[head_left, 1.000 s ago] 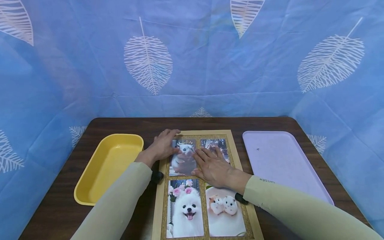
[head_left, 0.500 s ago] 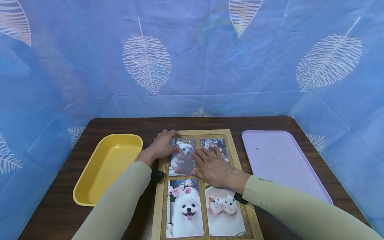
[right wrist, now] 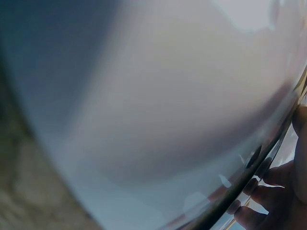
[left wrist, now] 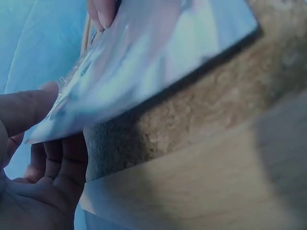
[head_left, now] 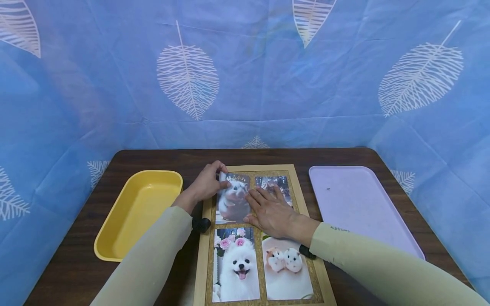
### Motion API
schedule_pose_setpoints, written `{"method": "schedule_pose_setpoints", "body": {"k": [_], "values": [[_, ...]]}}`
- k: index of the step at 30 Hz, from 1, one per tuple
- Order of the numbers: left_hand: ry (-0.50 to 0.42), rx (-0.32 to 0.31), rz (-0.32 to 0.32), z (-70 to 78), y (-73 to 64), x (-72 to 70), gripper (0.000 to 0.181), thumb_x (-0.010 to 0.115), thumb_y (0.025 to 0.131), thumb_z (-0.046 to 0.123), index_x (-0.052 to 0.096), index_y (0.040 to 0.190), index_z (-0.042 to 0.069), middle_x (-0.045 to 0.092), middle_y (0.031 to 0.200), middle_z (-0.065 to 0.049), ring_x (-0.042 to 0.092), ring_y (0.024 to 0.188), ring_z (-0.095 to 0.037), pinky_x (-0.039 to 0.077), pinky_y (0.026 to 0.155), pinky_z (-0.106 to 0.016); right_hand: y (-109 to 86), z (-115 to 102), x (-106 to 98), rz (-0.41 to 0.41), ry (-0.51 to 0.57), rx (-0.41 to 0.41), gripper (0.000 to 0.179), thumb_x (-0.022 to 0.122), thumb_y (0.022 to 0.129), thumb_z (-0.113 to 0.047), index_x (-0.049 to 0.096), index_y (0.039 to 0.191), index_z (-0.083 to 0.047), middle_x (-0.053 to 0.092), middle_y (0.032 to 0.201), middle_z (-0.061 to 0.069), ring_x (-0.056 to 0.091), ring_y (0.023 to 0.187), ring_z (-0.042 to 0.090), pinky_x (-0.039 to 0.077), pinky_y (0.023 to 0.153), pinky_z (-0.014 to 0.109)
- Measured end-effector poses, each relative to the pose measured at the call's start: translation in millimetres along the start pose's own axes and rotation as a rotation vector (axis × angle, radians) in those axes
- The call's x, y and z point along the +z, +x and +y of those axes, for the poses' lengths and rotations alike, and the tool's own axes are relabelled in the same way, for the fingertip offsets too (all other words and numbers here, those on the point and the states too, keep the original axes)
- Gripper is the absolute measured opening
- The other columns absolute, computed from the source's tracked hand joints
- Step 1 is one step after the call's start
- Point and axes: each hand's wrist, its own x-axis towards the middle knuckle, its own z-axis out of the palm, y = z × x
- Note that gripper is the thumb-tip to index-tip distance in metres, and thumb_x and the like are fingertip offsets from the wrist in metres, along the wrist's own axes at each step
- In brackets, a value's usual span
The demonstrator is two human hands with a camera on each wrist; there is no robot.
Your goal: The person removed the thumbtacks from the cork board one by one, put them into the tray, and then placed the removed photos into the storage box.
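A wood-framed cork board (head_left: 301,187) lies on the table, bearing several animal photos. At its upper left, my left hand (head_left: 204,183) pinches the top-left corner of a photo of a crowned white animal (head_left: 229,208). In the left wrist view, the thumb lies over this corner, fingers are beneath it, and the photo's near edge bows up off the cork (left wrist: 158,129). Flat across the board's upper middle rests my right hand (head_left: 273,214), fingertips on the crowned animal photo's right edge. It partly hides the upper right photo (head_left: 273,182).
The lower half of the board holds a white dog photo (head_left: 241,272) and a two-hamster photo (head_left: 287,276). A yellow tray (head_left: 138,216) stands to the left, a lilac tray (head_left: 356,199) to the right. Blue leaf-patterned cloth (head_left: 245,85) hangs behind the table.
My left hand has shifted slightly up and lifted the photo's top-left corner, which lay flat before. My right hand has stayed in place.
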Motion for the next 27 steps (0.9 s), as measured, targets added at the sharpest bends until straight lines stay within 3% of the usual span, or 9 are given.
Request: {"method": "schedule_pose_setpoints", "body": {"k": [7, 14, 21, 27], "values": [[-0.013, -0.052, -0.011, 0.8, -5.1, -3.5, 0.03, 0.075, 0.1, 0.013, 0.055, 0.122, 0.017, 0.061, 0.126, -0.011, 0.061, 0.111, -0.03, 0.058, 0.093, -0.043, 0.1, 0, 0, -0.008, -0.002, 0.01, 0.078, 0.027, 0.109, -0.067, 0.023, 0.17, -0.017, 0.022, 0.176, 0.007, 0.019, 0.163, 0.031, 0.015, 0.127, 0.071], [0.007, 0.007, -0.071, -2.6, -11.2, -9.8, 0.037, 0.075, 0.097, 0.002, 0.054, 0.126, 0.011, 0.054, 0.111, -0.012, 0.055, 0.095, -0.027, 0.05, 0.078, -0.034, -0.1, 0, 0, -0.007, 0.004, 0.009, 0.078, 0.028, 0.109, -0.066, 0.023, 0.17, -0.017, 0.022, 0.176, 0.007, 0.018, 0.163, 0.031, 0.015, 0.127, 0.071], [0.036, 0.037, -0.069, -3.4, -11.2, -7.2, 0.04, 0.077, 0.095, 0.001, 0.054, 0.126, 0.01, 0.052, 0.12, -0.012, 0.056, 0.097, -0.027, 0.055, 0.083, -0.035, -0.4, 0, 1, 0.001, 0.004, 0.012, 0.078, 0.029, 0.109, -0.066, 0.024, 0.17, -0.017, 0.023, 0.176, 0.007, 0.019, 0.163, 0.03, 0.015, 0.127, 0.071], [0.006, 0.02, -0.106, -2.1, -12.1, -3.8, 0.046, 0.077, 0.095, 0.001, 0.054, 0.133, 0.012, 0.063, 0.115, -0.012, 0.063, 0.097, -0.025, 0.06, 0.09, -0.039, 0.4, -1, 1, -0.003, 0.0, 0.012, 0.078, 0.027, 0.109, -0.067, 0.023, 0.17, -0.018, 0.022, 0.176, 0.006, 0.018, 0.164, 0.03, 0.014, 0.126, 0.071]]}}
